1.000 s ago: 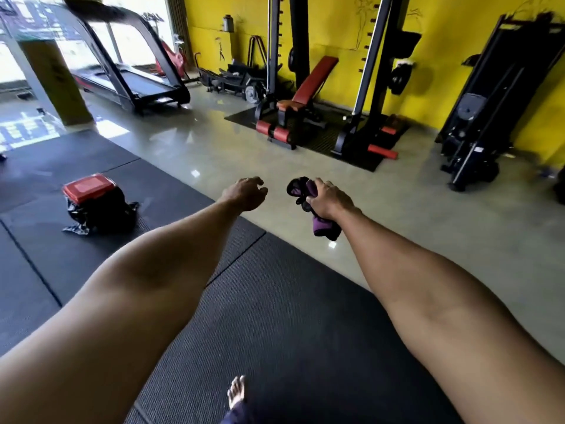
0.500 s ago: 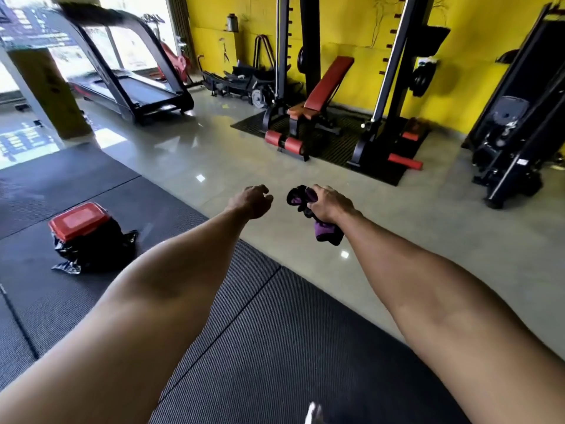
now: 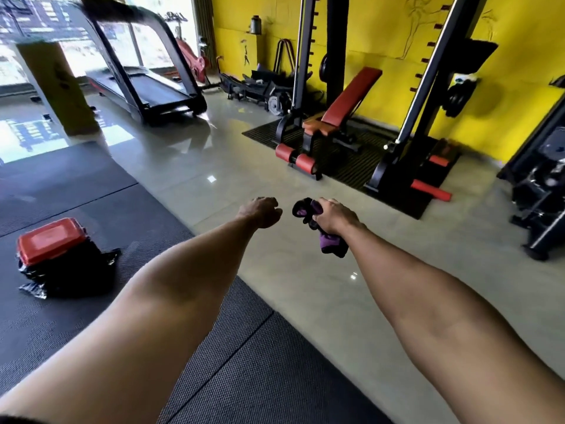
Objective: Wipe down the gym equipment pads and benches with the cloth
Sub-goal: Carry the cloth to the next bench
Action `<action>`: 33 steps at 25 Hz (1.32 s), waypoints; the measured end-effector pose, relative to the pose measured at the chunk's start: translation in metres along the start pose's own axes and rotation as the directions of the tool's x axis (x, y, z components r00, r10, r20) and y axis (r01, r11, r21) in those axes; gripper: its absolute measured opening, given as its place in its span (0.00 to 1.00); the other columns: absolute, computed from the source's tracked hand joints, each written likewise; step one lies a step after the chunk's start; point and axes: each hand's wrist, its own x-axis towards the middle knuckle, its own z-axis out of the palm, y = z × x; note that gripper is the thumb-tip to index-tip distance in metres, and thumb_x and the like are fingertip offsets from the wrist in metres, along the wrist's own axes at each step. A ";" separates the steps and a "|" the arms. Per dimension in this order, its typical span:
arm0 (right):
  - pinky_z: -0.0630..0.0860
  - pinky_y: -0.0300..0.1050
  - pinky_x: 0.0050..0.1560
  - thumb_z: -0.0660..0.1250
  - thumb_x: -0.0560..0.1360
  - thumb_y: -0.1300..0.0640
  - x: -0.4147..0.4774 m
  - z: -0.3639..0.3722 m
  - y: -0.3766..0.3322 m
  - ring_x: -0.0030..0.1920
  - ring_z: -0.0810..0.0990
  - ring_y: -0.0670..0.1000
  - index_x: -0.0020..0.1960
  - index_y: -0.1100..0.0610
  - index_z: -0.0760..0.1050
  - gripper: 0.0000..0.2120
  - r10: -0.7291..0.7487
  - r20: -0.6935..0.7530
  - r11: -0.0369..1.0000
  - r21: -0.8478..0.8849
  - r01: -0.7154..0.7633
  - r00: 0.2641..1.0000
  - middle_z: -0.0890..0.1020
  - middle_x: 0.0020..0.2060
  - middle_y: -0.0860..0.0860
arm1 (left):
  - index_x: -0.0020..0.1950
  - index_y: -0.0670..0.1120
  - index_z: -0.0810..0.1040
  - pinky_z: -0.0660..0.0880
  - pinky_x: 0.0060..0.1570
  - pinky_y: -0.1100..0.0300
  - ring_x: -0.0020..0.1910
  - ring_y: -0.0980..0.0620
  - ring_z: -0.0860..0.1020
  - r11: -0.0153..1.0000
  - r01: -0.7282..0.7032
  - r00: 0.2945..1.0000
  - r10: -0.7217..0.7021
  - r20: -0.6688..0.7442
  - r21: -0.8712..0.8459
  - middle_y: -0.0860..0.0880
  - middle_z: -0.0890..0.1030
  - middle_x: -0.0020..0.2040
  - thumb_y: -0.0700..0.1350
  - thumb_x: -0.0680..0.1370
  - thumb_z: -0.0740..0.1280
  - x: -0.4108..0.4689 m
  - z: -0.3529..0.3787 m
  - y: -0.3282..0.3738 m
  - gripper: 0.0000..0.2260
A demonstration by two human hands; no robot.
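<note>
Right hand point(image 3: 334, 216) grips bunched purple cloth point(image 3: 328, 241); left hand point(image 3: 261, 211) fisted, empty

Red-lidded box point(image 3: 50, 241) sits on crumpled black bag point(image 3: 65, 276), well left of left hand point(image 3: 260, 211), on black floor mat point(image 3: 91, 191). Treadmill point(image 3: 146, 87) far beyond, beside yellow pillar point(image 3: 58, 87).
</note>
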 end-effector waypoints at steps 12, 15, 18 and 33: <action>0.71 0.51 0.65 0.66 0.79 0.49 0.317 -0.019 0.026 0.68 0.74 0.60 0.73 0.52 0.70 0.23 -0.026 0.027 0.998 0.056 0.025 0.999 0.74 0.70 0.56 | 0.76 0.52 0.70 0.71 0.69 0.48 0.72 0.43 0.71 0.994 0.094 0.993 -0.090 0.076 -0.051 0.44 0.73 0.74 0.57 0.83 0.59 0.313 -0.008 -0.041 0.23; 0.71 0.50 0.65 0.66 0.80 0.50 0.386 -0.036 0.019 0.68 0.74 0.59 0.73 0.53 0.70 0.23 -0.025 0.019 0.997 0.075 0.023 1.000 0.74 0.70 0.56 | 0.76 0.51 0.70 0.71 0.68 0.48 0.72 0.42 0.71 0.992 0.112 0.992 -0.108 0.069 -0.061 0.44 0.73 0.73 0.56 0.83 0.59 0.384 -0.034 -0.048 0.22; 0.72 0.49 0.62 0.65 0.80 0.49 0.457 -0.046 0.018 0.67 0.76 0.59 0.70 0.53 0.71 0.21 -0.020 0.025 0.998 0.061 0.018 0.999 0.76 0.68 0.56 | 0.75 0.52 0.70 0.73 0.66 0.49 0.71 0.43 0.72 0.991 0.108 0.993 -0.104 0.057 -0.074 0.44 0.74 0.73 0.56 0.83 0.59 0.450 -0.053 -0.052 0.22; 0.73 0.51 0.64 0.66 0.78 0.48 0.893 -0.071 0.005 0.68 0.75 0.61 0.73 0.50 0.69 0.24 -0.126 0.088 0.991 0.045 0.122 0.988 0.75 0.70 0.56 | 0.75 0.54 0.70 0.75 0.64 0.49 0.69 0.43 0.74 0.976 0.190 0.980 -0.194 -0.029 -0.109 0.45 0.74 0.73 0.56 0.82 0.60 0.835 -0.123 -0.096 0.21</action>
